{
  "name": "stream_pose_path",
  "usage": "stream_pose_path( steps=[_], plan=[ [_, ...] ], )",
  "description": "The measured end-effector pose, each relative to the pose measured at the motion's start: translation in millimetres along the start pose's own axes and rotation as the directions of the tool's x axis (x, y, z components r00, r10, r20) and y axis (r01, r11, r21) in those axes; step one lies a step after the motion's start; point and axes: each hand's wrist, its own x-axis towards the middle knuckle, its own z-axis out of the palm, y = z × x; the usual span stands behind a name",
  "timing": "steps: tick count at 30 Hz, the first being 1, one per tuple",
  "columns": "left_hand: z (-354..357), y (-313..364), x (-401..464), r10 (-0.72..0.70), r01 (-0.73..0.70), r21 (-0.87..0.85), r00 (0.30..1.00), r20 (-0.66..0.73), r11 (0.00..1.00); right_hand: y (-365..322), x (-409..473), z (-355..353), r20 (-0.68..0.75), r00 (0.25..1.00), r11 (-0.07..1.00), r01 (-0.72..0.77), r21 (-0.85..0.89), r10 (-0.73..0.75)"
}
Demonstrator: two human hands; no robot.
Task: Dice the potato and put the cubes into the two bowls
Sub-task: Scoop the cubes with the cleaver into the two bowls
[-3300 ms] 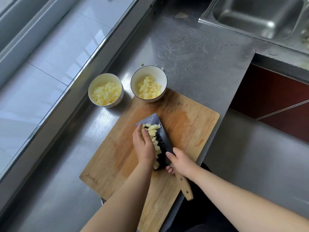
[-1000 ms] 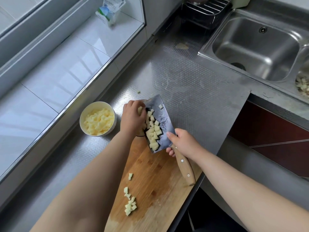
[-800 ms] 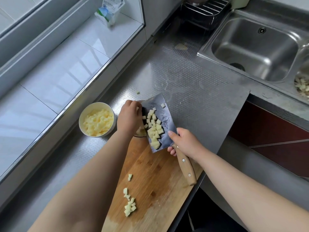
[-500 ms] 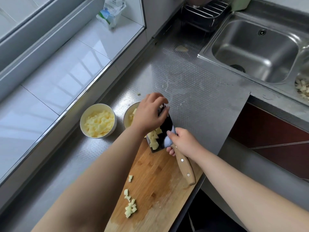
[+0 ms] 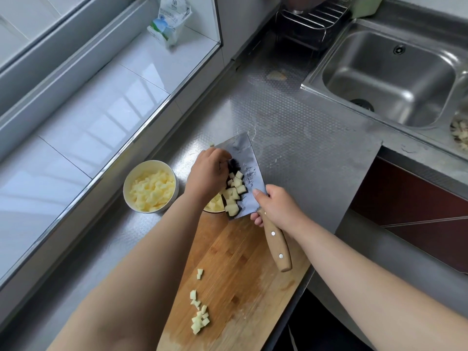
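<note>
Two bowls sit on the steel bench (image 5: pixel 291 138) at the far end of the cutting board (image 5: pixel 235 274): I see the left bowl (image 5: pixel 151 186) filled with pale potato cubes, while the second bowl (image 5: pixel 214 207) is mostly hidden under my left hand (image 5: pixel 206 173). My right hand (image 5: pixel 276 209) is clenched around the cleaver (image 5: pixel 249 173) where blade meets wooden handle, holding the blade tilted over that second bowl. A pile of potato cubes (image 5: pixel 234 191) lies on the blade. My left hand's curled fingers rest against the cubes at the blade's upper part. A few loose cubes (image 5: pixel 198 317) lie on the board's near end.
</note>
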Motion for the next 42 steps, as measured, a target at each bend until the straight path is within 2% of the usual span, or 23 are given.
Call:
stream_pose_path(
  steps=[3,9,10,12,14,15,18,20,22,26,31,35,39,42],
  plan=[
    [-3,-9,-4,0.021,-0.022,0.027,0.999,0.025,0.999,-4,4,-2,-0.012,1.000,1.000,0.012,-0.007,-0.012],
    [-6,-23,-10,-0.041,0.037,0.055,0.996,0.078,0.998,-8,12,-5,-0.050,0.998,0.998,0.045,-0.043,-0.047],
    [-6,-22,-10,-0.047,0.043,0.059,0.997,0.064,0.997,-8,13,-6,-0.052,0.997,0.997,0.056,-0.048,-0.058],
    [-8,-14,-11,-0.023,0.023,-0.001,0.998,-0.056,1.000,-10,15,-6,-0.060,0.995,0.996,0.071,-0.046,-0.073],
    [-7,2,-13,0.036,-0.055,-0.111,0.987,-0.159,0.992,-11,18,-4,-0.072,0.995,0.997,0.070,-0.036,-0.072],
    [-6,11,-15,0.093,-0.114,-0.136,0.984,-0.154,0.984,-12,19,-4,-0.079,0.994,0.997,0.071,-0.036,-0.074],
    [5,26,-20,0.268,-0.269,-0.053,0.963,-0.031,0.962,-16,18,-1,-0.101,0.990,0.994,0.097,-0.053,-0.102],
    [13,25,-22,0.247,-0.247,-0.024,0.969,-0.002,0.969,-16,17,1,-0.122,0.986,0.993,0.113,-0.045,-0.117],
    [17,21,-22,0.216,-0.218,-0.018,0.975,-0.050,0.976,-15,16,2,-0.140,0.982,0.992,0.127,-0.001,-0.126],
    [19,13,-23,0.256,-0.245,0.090,0.958,-0.129,0.965,-11,12,1,-0.159,0.976,0.989,0.151,0.006,-0.148],
    [15,-6,-32,0.185,-0.169,0.150,0.978,-0.099,0.974,-7,1,-5,-0.203,0.968,0.988,0.154,0.004,-0.150],
    [11,-18,-54,0.102,-0.094,0.094,0.991,-0.088,0.991,-2,-6,-11,-0.231,0.962,0.987,0.160,0.027,-0.149],
    [0,-25,-80,-0.012,0.006,-0.022,0.964,-0.265,1.000,7,-17,-13,-0.224,0.964,0.984,0.165,0.073,-0.145],
    [0,-42,-111,-0.142,0.129,-0.059,0.925,-0.352,0.990,24,-30,-14,-0.159,0.971,0.984,0.180,-0.015,-0.180]
  ],
)
